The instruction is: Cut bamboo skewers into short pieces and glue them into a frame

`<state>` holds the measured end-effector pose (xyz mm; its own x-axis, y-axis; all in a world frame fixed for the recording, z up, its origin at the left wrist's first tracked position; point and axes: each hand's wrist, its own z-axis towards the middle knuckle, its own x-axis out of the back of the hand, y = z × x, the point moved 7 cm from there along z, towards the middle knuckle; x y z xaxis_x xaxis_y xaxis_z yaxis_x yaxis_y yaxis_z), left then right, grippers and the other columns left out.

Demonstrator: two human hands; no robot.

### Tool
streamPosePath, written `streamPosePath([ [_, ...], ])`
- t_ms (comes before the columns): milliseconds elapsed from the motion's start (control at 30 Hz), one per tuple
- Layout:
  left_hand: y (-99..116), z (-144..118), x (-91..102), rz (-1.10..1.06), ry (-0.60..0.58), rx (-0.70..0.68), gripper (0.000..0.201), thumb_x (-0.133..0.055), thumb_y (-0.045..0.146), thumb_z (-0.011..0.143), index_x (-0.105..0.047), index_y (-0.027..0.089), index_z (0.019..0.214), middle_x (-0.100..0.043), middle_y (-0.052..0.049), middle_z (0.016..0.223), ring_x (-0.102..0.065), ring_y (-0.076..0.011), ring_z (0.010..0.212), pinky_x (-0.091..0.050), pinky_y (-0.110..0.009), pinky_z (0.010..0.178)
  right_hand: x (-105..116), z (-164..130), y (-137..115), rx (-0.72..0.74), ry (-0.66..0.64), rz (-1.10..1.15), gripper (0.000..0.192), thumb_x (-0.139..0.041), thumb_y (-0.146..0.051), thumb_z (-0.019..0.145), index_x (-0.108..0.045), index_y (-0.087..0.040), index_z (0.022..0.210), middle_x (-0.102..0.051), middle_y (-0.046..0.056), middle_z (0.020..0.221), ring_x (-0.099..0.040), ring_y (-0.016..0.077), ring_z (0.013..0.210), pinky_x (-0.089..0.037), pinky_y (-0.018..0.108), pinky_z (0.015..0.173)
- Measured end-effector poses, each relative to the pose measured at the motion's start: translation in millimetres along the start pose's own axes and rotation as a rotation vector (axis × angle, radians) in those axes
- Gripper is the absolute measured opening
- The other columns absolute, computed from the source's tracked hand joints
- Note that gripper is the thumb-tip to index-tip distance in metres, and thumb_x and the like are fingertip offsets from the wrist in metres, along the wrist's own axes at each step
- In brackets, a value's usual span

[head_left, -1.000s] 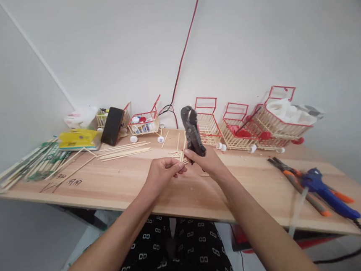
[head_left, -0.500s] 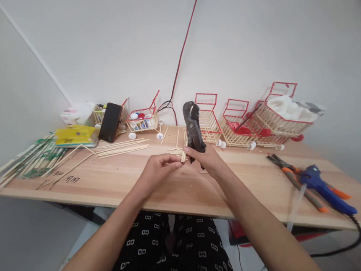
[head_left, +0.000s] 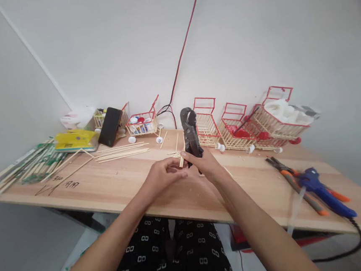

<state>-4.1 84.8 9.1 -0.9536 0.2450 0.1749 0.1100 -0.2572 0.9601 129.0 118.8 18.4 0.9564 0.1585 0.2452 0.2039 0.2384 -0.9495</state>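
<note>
The long pale wooden tabletop [head_left: 115,187] runs off the picture at its right end, and its near edge hides the person's lap in black patterned cloth. Along the white wall stand three small carts of pale sticks with red wire frames [head_left: 230,127]; the rightmost holds crumpled white stuff that is hard to make out. At the left, a bundle of long sticks in green-printed wrappers [head_left: 28,165] is cut off by the frame edge, beside a flat yellow packet [head_left: 75,140] and a black phone [head_left: 110,126] leaning upright. A blue hot-glue gun [head_left: 322,190] and orange-handled pliers [head_left: 293,180] lie at the right, the gun's cable dropping out of sight under the table.

Over the table's middle, the right hand [head_left: 206,165] is closed around the handles of a dark grey metal cutting tool [head_left: 191,134], which stands upright, its rounded head uppermost; the handles are hidden in the fist. The left hand [head_left: 162,177] is curled, fingers pinched on a short thin pale wooden stick [head_left: 181,160] just beside the tool; the stick seems to touch the right thumb, though the view is too small to be sure. Loose sticks [head_left: 121,151] lie flat behind.
</note>
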Motion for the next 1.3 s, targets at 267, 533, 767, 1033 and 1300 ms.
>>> streamPosePath([
  [267,-6,13,0.1,-0.360,0.094,0.136,0.031,-0.075,0.034,0.069,-0.059,0.014,0.086,-0.073,-0.007,0.078,-0.068,-0.0169,0.077,-0.051,-0.031,0.080,5,3,-2,0.038,0.094,-0.081,0.034,-0.063,-0.050,0.072,-0.054,-0.017,0.068,-0.056,0.001,0.062,-0.050,0.0143,0.059,-0.038,0.026,0.054],
  [533,-3,23,-3.1,-0.246,0.085,0.072,0.019,-0.072,0.030,0.069,-0.069,0.011,0.070,-0.068,-0.003,0.063,-0.063,-0.0135,0.063,-0.051,-0.027,0.071,3,3,-2,0.126,0.136,-0.177,0.033,-0.058,-0.049,0.076,-0.049,-0.018,0.066,-0.048,-0.002,0.062,-0.045,0.0129,0.059,-0.037,0.025,0.055],
  [767,-3,26,17.4,-0.199,0.062,0.091,0.023,-0.071,0.033,0.071,-0.069,0.011,0.068,-0.069,-0.005,0.067,-0.061,-0.0132,0.065,-0.048,-0.025,0.071,16,1,-13,0.133,0.070,-0.277,0.034,-0.051,-0.050,0.084,-0.055,-0.017,0.083,-0.053,0.001,0.070,-0.050,0.0156,0.068,-0.041,0.028,0.066],
  [1033,10,39,39.9,-0.223,0.003,0.088,0.023,-0.072,0.035,0.072,-0.070,0.012,0.071,-0.069,-0.005,0.069,-0.061,-0.0129,0.067,-0.047,-0.025,0.071,57,-47,-32,-0.099,-0.173,-0.538,0.044,-0.039,-0.057,0.091,-0.056,-0.017,0.095,-0.056,0.003,0.077,-0.052,0.0171,0.073,-0.041,0.029,0.068],
  [1300,-1,46,3.1,-0.304,-0.189,0.152,0.024,-0.071,0.035,0.074,-0.070,0.011,0.075,-0.070,-0.006,0.069,-0.061,-0.0124,0.067,-0.046,-0.024,0.068,60,-68,-16,-0.314,-0.305,-0.551,0.052,-0.034,-0.064,0.089,-0.056,-0.017,0.096,-0.059,0.006,0.086,-0.055,0.0194,0.083,-0.043,0.032,0.076],
])
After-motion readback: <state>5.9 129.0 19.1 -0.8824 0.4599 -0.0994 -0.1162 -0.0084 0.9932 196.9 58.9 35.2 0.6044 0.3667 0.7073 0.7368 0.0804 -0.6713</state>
